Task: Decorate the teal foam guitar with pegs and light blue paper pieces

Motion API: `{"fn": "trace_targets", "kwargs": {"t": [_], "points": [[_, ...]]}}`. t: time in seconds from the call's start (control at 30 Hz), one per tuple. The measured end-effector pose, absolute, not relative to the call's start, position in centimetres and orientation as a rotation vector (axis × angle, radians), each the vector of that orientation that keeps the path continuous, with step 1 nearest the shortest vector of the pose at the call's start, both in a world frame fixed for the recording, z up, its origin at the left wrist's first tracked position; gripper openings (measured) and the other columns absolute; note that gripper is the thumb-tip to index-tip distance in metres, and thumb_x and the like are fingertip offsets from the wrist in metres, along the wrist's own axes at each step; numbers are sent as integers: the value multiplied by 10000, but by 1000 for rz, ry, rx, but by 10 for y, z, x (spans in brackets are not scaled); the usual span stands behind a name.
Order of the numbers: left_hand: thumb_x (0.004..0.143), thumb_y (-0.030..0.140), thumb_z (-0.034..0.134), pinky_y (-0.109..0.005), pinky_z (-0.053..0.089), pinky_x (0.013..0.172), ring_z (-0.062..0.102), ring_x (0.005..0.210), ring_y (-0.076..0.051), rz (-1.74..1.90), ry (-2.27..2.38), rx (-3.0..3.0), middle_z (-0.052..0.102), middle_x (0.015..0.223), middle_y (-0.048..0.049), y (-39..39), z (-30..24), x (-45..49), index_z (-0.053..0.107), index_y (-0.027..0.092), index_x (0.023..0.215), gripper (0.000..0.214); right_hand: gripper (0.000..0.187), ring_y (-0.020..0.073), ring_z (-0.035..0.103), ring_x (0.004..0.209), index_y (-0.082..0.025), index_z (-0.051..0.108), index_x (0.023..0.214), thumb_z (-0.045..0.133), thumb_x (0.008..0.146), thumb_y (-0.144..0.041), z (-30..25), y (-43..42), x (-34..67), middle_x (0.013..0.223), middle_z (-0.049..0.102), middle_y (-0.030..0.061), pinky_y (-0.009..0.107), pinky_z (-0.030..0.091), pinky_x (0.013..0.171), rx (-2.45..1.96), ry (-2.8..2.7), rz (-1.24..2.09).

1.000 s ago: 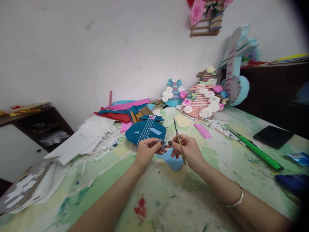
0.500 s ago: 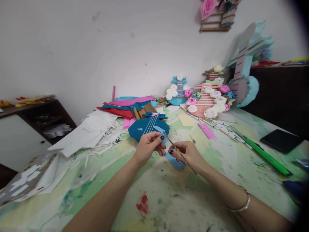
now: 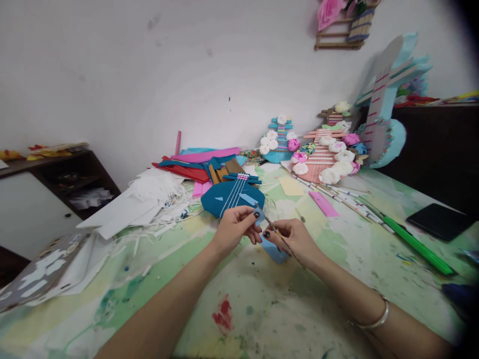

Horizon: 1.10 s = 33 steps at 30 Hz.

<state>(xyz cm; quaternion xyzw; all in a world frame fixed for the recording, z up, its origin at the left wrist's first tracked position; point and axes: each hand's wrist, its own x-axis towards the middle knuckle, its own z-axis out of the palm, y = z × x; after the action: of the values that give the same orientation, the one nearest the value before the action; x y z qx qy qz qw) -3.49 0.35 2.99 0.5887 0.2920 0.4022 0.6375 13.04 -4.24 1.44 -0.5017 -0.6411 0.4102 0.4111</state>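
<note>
My left hand pinches a small light-blue paper piece between thumb and fingers. In my right hand is a thin stick-like tool, stained and dark at its front end, slanting up to the left. Its tip meets or almost meets the paper piece; I cannot tell which. Under the hands a larger light-blue paper sheet lies on the table. Just beyond is a dark-blue lute-shaped craft with white strings and light-blue paper bits on it, partly hidden by my left hand.
White paper scraps and coloured sheets are piled left and behind. Flower-decorated lute crafts stand at the wall. On the right lie striped sticks, a green cutter-like tool, a pink paper strip and a black tablet-like object.
The view has shifted slightly, so the scene sits a little further right. Both hands keep their holds; the tool's front end now overlaps the paper piece less clearly.
</note>
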Motion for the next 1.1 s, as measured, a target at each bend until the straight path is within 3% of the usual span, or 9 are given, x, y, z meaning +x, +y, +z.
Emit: {"fn": "trace_targets", "kwargs": {"t": [0.4, 0.67, 0.83, 0.97, 1.1], "points": [[690, 393, 704, -195, 421, 365, 611, 422, -139, 920, 687, 1311, 617, 540, -15, 3, 30, -35, 575, 115, 778, 318, 436, 51, 233, 399, -158, 524, 518, 680, 657, -540, 15, -42, 132, 423, 289, -65, 209, 141, 382, -1305, -1622, 969], [708, 379, 690, -184, 415, 354, 614, 408, -138, 902, 693, 1321, 630, 541, -21, 4, 29, -37, 576, 119, 767, 290, 410, 81, 352, 280, -160, 593, 526, 692, 650, -539, 11, -40, 135, 317, 404, -43, 207, 214, 309, -1425, -1612, 948], [715, 337, 690, -211, 484, 427, 667, 488, -170, 942, 720, 1286, 707, 660, -69, 6, 28, -37, 545, 137, 821, 269, 416, 69, 348, 240, -179, 522, 471, 706, 644, -509, 12, -36, 136, 311, 438, -41, 202, 229, 285, -1456, -1445, 966], [712, 342, 697, -240, 515, 494, 698, 605, -190, 951, 703, 1233, 725, 821, -82, 5, 30, -36, 527, 159, 831, 276, 367, 63, 326, 239, -172, 574, 549, 708, 634, -504, 13, -36, 134, 314, 432, -55, 198, 225, 281, -1397, -1290, 1013], [680, 338, 729, -170, 406, 429, 618, 545, -116, 974, 749, 1230, 645, 634, -19, 0, 27, -31, 636, 131, 797, 255, 317, 64, 341, 273, -161, 650, 717, 715, 632, -460, 11, -37, 129, 340, 437, -69, 192, 242, 295, -1269, -1211, 1062]]}}
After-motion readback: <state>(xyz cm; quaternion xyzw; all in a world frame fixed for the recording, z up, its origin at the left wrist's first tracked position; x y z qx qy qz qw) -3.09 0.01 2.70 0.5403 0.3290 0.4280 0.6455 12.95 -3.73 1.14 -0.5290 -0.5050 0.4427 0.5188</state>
